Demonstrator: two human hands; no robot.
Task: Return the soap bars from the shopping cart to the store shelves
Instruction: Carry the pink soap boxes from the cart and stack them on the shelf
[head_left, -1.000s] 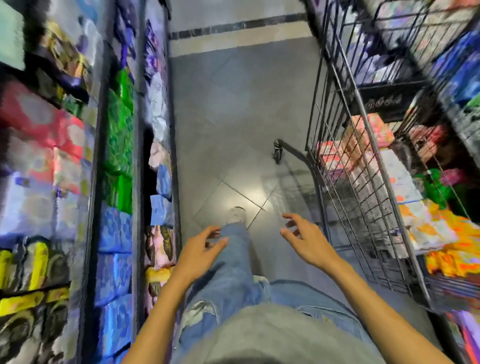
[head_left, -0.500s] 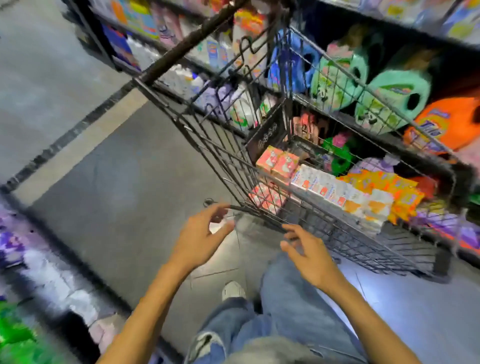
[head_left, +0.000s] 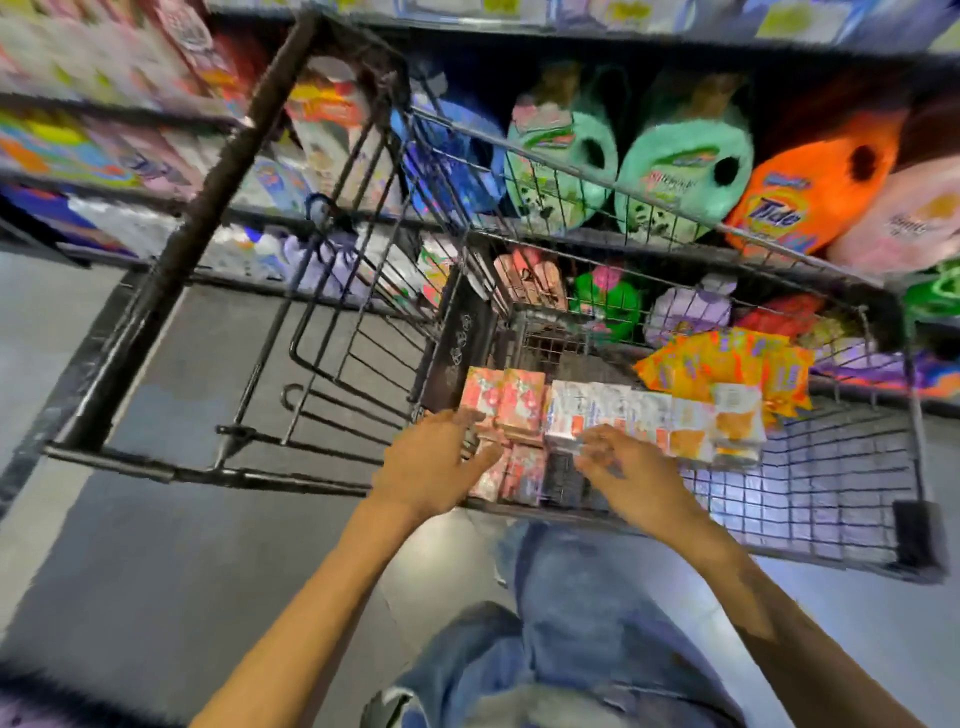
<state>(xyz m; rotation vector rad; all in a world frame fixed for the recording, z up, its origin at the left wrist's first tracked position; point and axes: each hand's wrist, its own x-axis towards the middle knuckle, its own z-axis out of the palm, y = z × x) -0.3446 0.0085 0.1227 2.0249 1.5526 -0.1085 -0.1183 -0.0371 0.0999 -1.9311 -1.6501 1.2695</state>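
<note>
A black wire shopping cart (head_left: 810, 499) stands in front of me. Boxed soap bars lie in its basket: pink boxes (head_left: 511, 402) at the left, white-and-orange boxes (head_left: 691, 426) in the middle, yellow-orange packs (head_left: 722, 364) behind them. My left hand (head_left: 434, 467) reaches over the cart's near rim with spread fingers, just in front of the pink boxes. Beside it, my right hand (head_left: 631, 470) hovers with loosely spread fingers over the white-and-orange boxes. Neither hand holds anything.
Behind the cart, store shelves (head_left: 571, 239) carry large detergent jugs, green (head_left: 561, 161) and orange (head_left: 815, 197), with smaller packs below. The cart's handle bar (head_left: 208, 218) and folded child seat are at the left. Grey tile floor (head_left: 156, 545) lies around my legs.
My view has swung from the left shelves and floor round to the cart. Both hands have moved forward, from beside the cart to over its near rim above the soap boxes.
</note>
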